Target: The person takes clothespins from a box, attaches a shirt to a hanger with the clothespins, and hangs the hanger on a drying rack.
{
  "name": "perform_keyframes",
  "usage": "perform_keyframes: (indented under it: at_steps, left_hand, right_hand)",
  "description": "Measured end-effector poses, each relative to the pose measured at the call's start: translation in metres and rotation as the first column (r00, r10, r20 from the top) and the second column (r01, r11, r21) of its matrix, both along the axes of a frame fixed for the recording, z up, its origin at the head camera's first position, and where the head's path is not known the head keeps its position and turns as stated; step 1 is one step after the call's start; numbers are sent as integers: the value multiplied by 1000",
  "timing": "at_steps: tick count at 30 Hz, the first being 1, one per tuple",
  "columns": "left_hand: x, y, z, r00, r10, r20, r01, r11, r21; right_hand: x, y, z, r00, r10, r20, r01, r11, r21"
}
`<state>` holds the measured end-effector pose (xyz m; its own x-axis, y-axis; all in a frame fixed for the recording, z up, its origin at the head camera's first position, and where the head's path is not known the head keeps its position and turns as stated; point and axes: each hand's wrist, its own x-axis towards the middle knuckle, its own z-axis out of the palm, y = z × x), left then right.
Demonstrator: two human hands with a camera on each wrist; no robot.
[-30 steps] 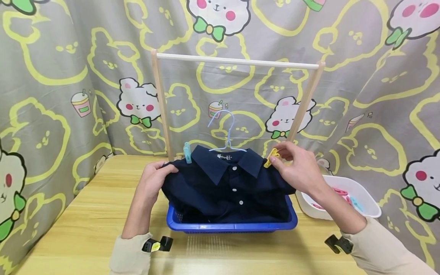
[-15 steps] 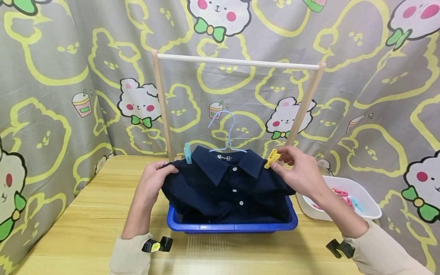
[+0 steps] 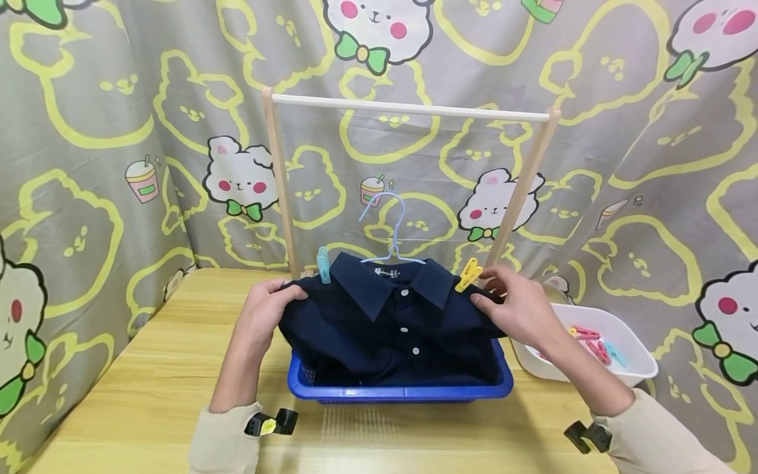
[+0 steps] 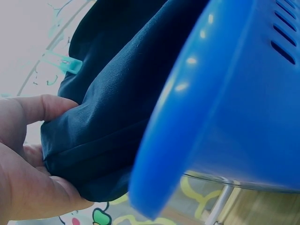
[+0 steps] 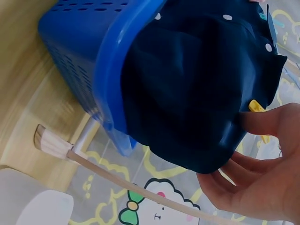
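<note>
From here I count two hands [image 3: 264,308] [image 3: 522,306]; between their grips, one shirt [image 3: 370,339], one hanger [image 3: 393,249], two clothespins [image 3: 324,265] [image 3: 469,275]; below, one basket [image 3: 400,392]; beyond, one rack [image 3: 408,108]; beside the right, one tub [image 3: 642,370].

I see a navy shirt [image 3: 385,336], turquoise left peg [image 3: 323,265], yellow right peg [image 3: 468,275], blue basket [image 3: 399,392] and grey curtain [image 3: 426,141] with yellow-outlined cartoons.

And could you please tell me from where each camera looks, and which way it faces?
Head: worn on the person's head, facing forward and down at the dark blue shirt in the basket; left hand, right hand, forearms and beige sleeves show.
Left wrist: on that wrist, facing the left hand's work: shirt, basket, teal clip; part of the left hand shows.
Right wrist: on that wrist, facing the right hand's work: shirt, basket, yellow clip; the right hand shows.
Shared: head and right wrist views both show the yellow clip.
</note>
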<state>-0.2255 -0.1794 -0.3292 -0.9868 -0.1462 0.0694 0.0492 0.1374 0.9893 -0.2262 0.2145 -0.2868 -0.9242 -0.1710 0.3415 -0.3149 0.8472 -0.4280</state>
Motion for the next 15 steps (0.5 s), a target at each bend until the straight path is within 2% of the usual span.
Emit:
perform_keyframes:
  at_steps: [8, 15]
  left_hand:
    - [0, 1, 0, 1000, 2, -2, -2, 1000, 2]
    - [0, 1, 0, 1000, 5, -3, -5, 1000, -2]
  right_hand:
    - [-1, 2, -6, 999, 0, 51, -1, 999, 35]
    - [-3, 2, -9, 999, 13, 51, -16, 998, 58]
